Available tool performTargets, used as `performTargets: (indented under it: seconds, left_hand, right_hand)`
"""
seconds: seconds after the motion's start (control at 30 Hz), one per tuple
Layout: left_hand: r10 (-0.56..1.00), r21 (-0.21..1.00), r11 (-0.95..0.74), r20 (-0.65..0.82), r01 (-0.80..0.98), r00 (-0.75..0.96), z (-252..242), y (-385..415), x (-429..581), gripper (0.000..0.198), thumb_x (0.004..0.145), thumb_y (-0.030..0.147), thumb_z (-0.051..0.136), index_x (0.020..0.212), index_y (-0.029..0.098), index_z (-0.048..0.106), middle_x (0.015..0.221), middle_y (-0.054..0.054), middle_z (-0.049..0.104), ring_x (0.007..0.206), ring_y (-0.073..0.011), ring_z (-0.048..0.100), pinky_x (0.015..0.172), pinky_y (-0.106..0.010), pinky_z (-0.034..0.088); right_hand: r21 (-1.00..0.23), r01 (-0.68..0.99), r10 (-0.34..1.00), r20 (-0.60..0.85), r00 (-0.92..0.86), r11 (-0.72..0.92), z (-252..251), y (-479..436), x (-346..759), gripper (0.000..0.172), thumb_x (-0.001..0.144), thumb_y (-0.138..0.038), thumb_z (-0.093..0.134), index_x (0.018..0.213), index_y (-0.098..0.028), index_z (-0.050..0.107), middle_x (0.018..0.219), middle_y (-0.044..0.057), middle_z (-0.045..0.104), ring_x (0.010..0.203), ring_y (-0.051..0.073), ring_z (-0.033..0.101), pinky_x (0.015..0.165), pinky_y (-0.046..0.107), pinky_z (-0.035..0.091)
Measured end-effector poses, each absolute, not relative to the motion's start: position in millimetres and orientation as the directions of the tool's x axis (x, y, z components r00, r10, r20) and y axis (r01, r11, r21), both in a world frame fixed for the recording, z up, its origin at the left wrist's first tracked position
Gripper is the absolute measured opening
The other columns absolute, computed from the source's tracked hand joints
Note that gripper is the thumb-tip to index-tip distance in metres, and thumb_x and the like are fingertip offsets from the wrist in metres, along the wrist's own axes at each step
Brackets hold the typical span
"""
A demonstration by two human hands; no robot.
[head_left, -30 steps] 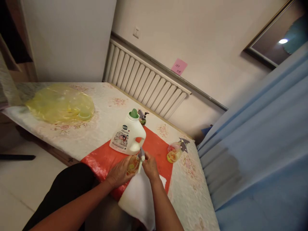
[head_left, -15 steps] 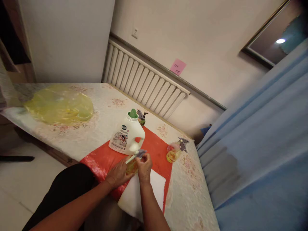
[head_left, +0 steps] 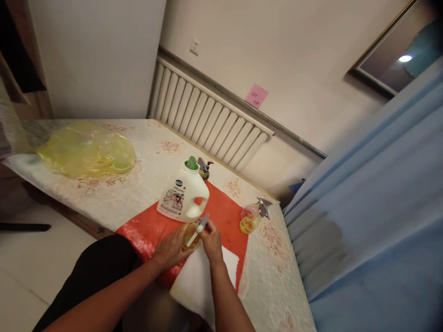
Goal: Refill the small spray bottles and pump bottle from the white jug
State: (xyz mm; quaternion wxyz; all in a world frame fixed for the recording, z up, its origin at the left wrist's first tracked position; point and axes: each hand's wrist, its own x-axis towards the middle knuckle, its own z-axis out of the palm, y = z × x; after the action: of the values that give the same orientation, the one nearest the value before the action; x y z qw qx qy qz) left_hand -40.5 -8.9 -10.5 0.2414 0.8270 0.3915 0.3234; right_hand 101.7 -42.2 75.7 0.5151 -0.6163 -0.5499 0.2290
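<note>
A small spray bottle [head_left: 189, 234] with yellowish liquid is held between my hands over the red plastic sheet [head_left: 224, 210]. My left hand [head_left: 171, 249] is wrapped around the bottle's body from the left. The fingers of my right hand [head_left: 212, 240] are closed on its grey and white spray head [head_left: 200, 227] from the right. Just beyond stands a large white detergent jug [head_left: 195, 191] with a green pouring spout [head_left: 191, 163] and no cap on. A white cloth [head_left: 197, 286] lies below my hands, partly covered by my right forearm.
Another spray bottle [head_left: 249, 223] with yellow liquid stands at the right, and a dark-headed one [head_left: 205, 174] is partly hidden behind the jug. A yellow plastic bag [head_left: 79, 150] with a green cap [head_left: 121, 166] lies on the left. Blue curtain [head_left: 360, 207] hangs along the right edge.
The spray head has turned on the bottle, its grey end swinging up and away. My right hand has shifted slightly right; my left hand stays around the bottle.
</note>
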Motion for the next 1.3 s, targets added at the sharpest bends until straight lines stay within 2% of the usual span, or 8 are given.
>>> performTargets:
  seconds: [0.1, 0.3, 0.5, 0.67, 0.87, 1.07, 1.3]
  left_hand:
    - [0.801, 0.665, -0.578, 0.351, 0.472, 0.485, -10.6, -8.3, -41.1, 0.070, 0.081, 0.035, 0.061, 0.141, 0.021, 0.028, 0.141, -0.016, 0.049, 0.128, -0.0284, 0.050, 0.105, -0.044, 0.040]
    - [0.803, 0.666, -0.582, 0.381, 0.466, 0.458, -14.6, -8.1, -39.6, 0.071, 0.082, 0.042, 0.062, 0.141, 0.022, 0.029, 0.139, -0.015, 0.052, 0.125, -0.0288, 0.053, 0.104, -0.045, 0.043]
    - [0.787, 0.633, -0.609, 0.405, 0.478, 0.465, -18.7, -8.5, -39.4, 0.073, 0.081, 0.035, 0.063, 0.143, 0.022, 0.027, 0.140, -0.015, 0.050, 0.126, -0.0293, 0.052, 0.105, -0.045, 0.042]
    - [0.808, 0.634, -0.582, 0.379, 0.510, 0.451, -19.1, -8.6, -39.4, 0.077, 0.078, 0.037, 0.065, 0.143, 0.022, 0.027, 0.138, -0.016, 0.051, 0.122, -0.0314, 0.055, 0.101, -0.046, 0.046]
    - [0.834, 0.589, -0.547, 0.327, 0.595, 0.444, -14.9, -11.4, -37.8, 0.068, 0.081, 0.044, 0.061, 0.139, 0.021, 0.033, 0.131, -0.015, 0.055, 0.116, -0.0314, 0.059, 0.098, -0.045, 0.048]
    - [0.832, 0.564, -0.553, 0.339, 0.613, 0.440, -11.1, -15.1, -36.9, 0.065, 0.081, 0.042, 0.060, 0.138, 0.022, 0.036, 0.134, -0.013, 0.053, 0.120, -0.0293, 0.057, 0.100, -0.041, 0.047]
    - [0.841, 0.612, -0.537, 0.335, 0.580, 0.424, -9.6, -15.5, -36.7, 0.074, 0.078, 0.038, 0.064, 0.142, 0.022, 0.030, 0.134, -0.013, 0.054, 0.120, -0.0297, 0.056, 0.101, -0.041, 0.047]
  right_hand:
    - [-0.885, 0.443, 0.925, 0.279, 0.256, 0.145, 76.8, -42.1, 106.8, 0.030, 0.073, -0.028, 0.062, 0.099, -0.018, 0.072, 0.092, 0.004, 0.072, 0.083, 0.020, 0.064, 0.077, 0.029, 0.049]
    - [-0.877, 0.452, 0.930, 0.290, 0.226, 0.164, 76.1, -40.0, 111.5, 0.028, 0.073, -0.024, 0.062, 0.098, -0.019, 0.073, 0.090, 0.004, 0.072, 0.083, 0.020, 0.064, 0.079, 0.030, 0.049]
    - [-0.872, 0.463, 0.917, 0.305, 0.257, 0.160, 68.7, -40.9, 106.1, 0.022, 0.076, -0.025, 0.060, 0.094, -0.018, 0.071, 0.087, 0.002, 0.070, 0.079, 0.018, 0.061, 0.076, 0.027, 0.048]
    - [-0.867, 0.478, 0.879, 0.331, 0.344, 0.140, 64.9, -41.0, 97.8, 0.006, 0.073, -0.025, 0.062, 0.077, -0.020, 0.063, 0.074, -0.002, 0.061, 0.069, 0.015, 0.054, 0.067, 0.024, 0.044]
    - [-0.869, 0.482, 0.864, 0.325, 0.386, 0.111, 62.5, -39.9, 93.6, 0.008, 0.072, -0.024, 0.060, 0.071, -0.022, 0.053, 0.070, -0.003, 0.053, 0.065, 0.015, 0.048, 0.064, 0.025, 0.041]
    - [-0.874, 0.477, 0.874, 0.302, 0.380, 0.095, 60.6, -42.1, 95.5, 0.006, 0.074, -0.023, 0.058, 0.073, -0.022, 0.052, 0.072, -0.003, 0.053, 0.070, 0.017, 0.051, 0.068, 0.026, 0.041]
    - [-0.882, 0.456, 0.920, 0.271, 0.283, 0.119, 68.4, -46.6, 104.1, 0.004, 0.077, -0.023, 0.058, 0.079, -0.021, 0.059, 0.076, -0.001, 0.058, 0.072, 0.017, 0.053, 0.068, 0.026, 0.041]
